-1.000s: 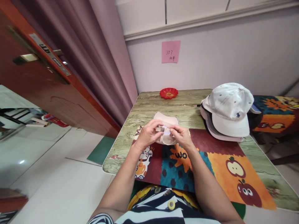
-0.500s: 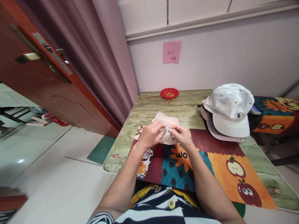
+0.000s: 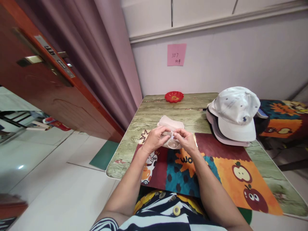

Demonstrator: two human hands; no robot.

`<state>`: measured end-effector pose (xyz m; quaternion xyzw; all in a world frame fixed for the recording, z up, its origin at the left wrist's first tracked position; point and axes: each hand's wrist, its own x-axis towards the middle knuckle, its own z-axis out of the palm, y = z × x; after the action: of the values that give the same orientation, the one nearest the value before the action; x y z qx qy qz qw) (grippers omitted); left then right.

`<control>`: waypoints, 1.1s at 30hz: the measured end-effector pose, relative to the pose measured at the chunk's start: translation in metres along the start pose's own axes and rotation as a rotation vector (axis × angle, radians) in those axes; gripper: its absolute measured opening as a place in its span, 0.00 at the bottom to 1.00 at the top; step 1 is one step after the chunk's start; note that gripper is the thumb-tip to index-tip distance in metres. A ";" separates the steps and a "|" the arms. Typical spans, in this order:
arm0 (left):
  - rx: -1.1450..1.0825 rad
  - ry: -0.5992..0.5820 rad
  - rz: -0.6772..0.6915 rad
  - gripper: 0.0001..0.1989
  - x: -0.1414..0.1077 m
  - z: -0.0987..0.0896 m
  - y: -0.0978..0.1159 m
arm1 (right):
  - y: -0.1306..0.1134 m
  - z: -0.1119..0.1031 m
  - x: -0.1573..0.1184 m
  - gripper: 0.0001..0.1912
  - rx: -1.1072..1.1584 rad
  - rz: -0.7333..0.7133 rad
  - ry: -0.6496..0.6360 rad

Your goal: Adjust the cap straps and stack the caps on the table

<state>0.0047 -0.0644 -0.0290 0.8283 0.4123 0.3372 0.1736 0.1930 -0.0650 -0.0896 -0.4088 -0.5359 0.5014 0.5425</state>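
A pale pink cap lies in front of me on the table, its curved brim toward the wall. Both my hands are at its near side, over a rounded opening at the back. My left hand pinches one side of a thin, light strap between thumb and fingers. From the other side my right hand pinches the same strap, the fingertips of both hands close together. Fingers cover much of the strap, and I cannot make out its fastening.
A stack of caps, a white cap on top, stands at the table's right. A red scalloped dish sits near the wall. Under my hands is a colourful printed mat. A pink note is on the wall; a wooden door is at left.
My fingertips have shifted slightly on the strap, and a little more of it shows between them. The cap stays in place on the table.
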 end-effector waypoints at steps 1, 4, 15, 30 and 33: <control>0.005 -0.008 0.007 0.10 0.001 0.000 0.000 | 0.000 0.000 0.000 0.18 0.006 0.002 0.005; 0.009 -0.038 0.041 0.10 0.004 -0.002 -0.002 | 0.000 0.000 0.001 0.18 0.006 -0.012 0.005; -0.377 -0.378 -0.345 0.23 0.024 -0.024 -0.002 | 0.007 -0.008 0.002 0.24 -0.096 -0.091 0.004; -0.684 -0.529 -0.502 0.21 0.023 -0.052 -0.028 | -0.012 -0.025 -0.001 0.24 -0.137 0.013 -0.267; -0.696 -0.556 -0.481 0.22 0.025 -0.053 -0.030 | -0.007 -0.022 -0.001 0.26 -0.164 -0.016 -0.243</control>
<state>-0.0382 -0.0261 0.0020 0.6614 0.3928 0.1719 0.6154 0.2155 -0.0647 -0.0848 -0.3839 -0.6399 0.4974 0.4424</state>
